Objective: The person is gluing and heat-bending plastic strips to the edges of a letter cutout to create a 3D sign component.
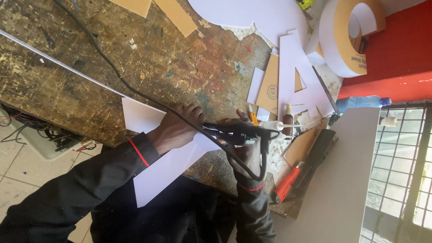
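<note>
Right hand (pixel 245 150) holds black tool (pixel 243 131) (tip pointing right) over white sheet (pixel 157 166).

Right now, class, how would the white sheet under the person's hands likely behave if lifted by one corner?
The white sheet overhangs the workbench edge without drooping, so it is probably fairly stiff. It looks thin, so likely light for its size. The left hand presses it flat, which hints it could slide on the bench.

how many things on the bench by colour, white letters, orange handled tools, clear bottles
white cut-out letters: 2, letter A and round letter
orange-handled tool: 1
clear plastic bottle: 1
total: 4
</note>
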